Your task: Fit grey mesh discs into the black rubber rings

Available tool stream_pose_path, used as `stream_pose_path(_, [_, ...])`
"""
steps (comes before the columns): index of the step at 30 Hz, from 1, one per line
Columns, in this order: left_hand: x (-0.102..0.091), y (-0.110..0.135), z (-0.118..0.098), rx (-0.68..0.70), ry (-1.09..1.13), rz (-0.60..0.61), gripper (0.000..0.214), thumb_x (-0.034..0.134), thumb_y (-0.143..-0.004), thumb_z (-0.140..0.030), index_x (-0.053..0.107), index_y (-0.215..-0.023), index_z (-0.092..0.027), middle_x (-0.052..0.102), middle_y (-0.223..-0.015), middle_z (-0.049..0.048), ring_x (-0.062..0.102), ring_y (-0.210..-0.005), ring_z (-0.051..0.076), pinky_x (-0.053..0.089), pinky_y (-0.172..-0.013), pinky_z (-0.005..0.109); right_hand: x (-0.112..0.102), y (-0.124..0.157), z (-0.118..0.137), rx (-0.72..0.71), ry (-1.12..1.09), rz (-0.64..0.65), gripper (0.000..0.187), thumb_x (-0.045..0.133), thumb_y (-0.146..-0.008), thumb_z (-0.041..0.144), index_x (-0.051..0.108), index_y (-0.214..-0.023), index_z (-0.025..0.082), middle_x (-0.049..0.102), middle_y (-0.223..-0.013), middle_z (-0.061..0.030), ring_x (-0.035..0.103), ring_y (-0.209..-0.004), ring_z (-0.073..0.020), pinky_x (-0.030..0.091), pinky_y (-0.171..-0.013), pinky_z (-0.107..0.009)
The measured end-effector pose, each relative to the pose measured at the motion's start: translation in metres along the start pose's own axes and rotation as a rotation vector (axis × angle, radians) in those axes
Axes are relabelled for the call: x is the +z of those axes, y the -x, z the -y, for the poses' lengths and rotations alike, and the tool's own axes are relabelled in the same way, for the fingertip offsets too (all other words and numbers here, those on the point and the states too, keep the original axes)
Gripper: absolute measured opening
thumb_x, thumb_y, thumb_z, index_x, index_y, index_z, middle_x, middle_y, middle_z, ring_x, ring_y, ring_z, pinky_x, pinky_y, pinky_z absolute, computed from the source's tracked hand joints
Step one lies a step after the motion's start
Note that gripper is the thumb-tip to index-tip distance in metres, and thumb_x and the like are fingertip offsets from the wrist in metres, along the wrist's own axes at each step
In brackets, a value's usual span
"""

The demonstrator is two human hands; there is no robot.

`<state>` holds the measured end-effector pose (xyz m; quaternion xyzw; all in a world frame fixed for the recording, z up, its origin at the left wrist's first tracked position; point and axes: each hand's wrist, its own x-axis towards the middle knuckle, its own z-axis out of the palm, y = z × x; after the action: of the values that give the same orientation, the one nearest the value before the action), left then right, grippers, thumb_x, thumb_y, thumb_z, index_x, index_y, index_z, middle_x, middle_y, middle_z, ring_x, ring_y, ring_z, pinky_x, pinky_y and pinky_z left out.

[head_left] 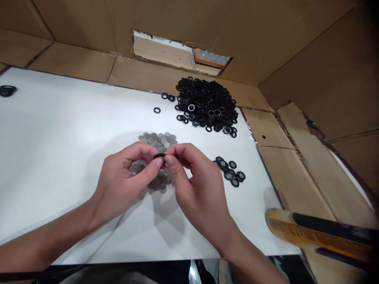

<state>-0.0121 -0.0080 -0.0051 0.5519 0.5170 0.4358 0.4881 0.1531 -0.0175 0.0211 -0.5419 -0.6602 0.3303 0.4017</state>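
Note:
My left hand (126,177) and my right hand (195,185) meet above the middle of the white board (65,157), and the fingertips of both pinch a black rubber ring (159,157). The fingers hide most of that ring. Directly beneath my hands lies a loose pile of flat grey metal washers (156,140), partly hidden by them. Up and to the right sits a large heap of black rings (207,104), some with grey metal centres. A smaller group of black rings with grey centres (229,172) lies just right of my right hand.
A single black ring (157,110) lies apart, and a few more dark rings (7,90) sit at the far left edge. Cardboard walls (310,59) surround the board. A blurred yellow and black object (314,236) intrudes at the lower right.

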Motion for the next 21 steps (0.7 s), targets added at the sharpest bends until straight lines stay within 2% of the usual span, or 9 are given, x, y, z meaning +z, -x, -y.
stream_pose_path(5, [0.001,0.002,0.001,0.046,0.047,0.114,0.009,0.068,-0.101,-0.028,0.075,-0.095,-0.028,0.075,-0.086,-0.0058,0.070,-0.079,0.009,0.058,-0.066,0.014,0.003,0.002,-0.002,0.048,0.002,0.056,0.015,0.046,-0.106,0.023,0.054,-0.093,0.020,0.060,-0.083,-0.0017,0.057,-0.072,-0.0156,0.047,-0.063,-0.030])
stream_pose_path(8, [0.001,0.003,-0.002,0.056,0.053,0.130,0.009,0.067,-0.101,-0.025,0.074,-0.095,-0.027,0.076,-0.085,-0.0058,0.071,-0.077,0.009,0.060,-0.069,0.014,0.002,0.003,0.000,0.078,-0.046,0.064,0.018,0.043,-0.107,0.025,0.052,-0.092,0.021,0.060,-0.085,-0.0022,0.058,-0.072,-0.0152,0.046,-0.062,-0.030])
stream_pose_path(13, [0.002,0.004,-0.006,0.037,0.030,0.049,0.010,0.069,-0.098,-0.023,0.073,-0.090,-0.025,0.077,-0.079,-0.0066,0.072,-0.069,0.007,0.060,-0.064,0.012,0.002,0.002,0.002,0.060,-0.119,0.058,0.017,0.050,-0.107,0.024,0.055,-0.091,0.021,0.063,-0.083,-0.0001,0.060,-0.072,-0.0135,0.048,-0.065,-0.028])
stream_pose_path(17, [0.003,0.003,-0.008,0.018,0.032,-0.024,0.007,0.072,-0.095,-0.022,0.074,-0.088,-0.024,0.077,-0.078,-0.0065,0.074,-0.068,0.009,0.059,-0.059,0.013,0.003,-0.001,0.002,0.035,-0.156,-0.004,0.014,0.058,-0.103,0.022,0.061,-0.089,0.020,0.066,-0.083,0.0006,0.063,-0.073,-0.0131,0.050,-0.066,-0.028])
stream_pose_path(21, [0.005,0.002,-0.011,0.035,0.050,-0.054,0.008,0.072,-0.094,-0.019,0.073,-0.088,-0.024,0.077,-0.078,-0.0063,0.074,-0.070,0.009,0.060,-0.064,0.014,0.003,-0.001,0.003,0.048,-0.234,-0.040,0.008,0.067,-0.099,0.021,0.068,-0.092,0.019,0.071,-0.085,0.0002,0.067,-0.075,-0.0139,0.053,-0.068,-0.028])
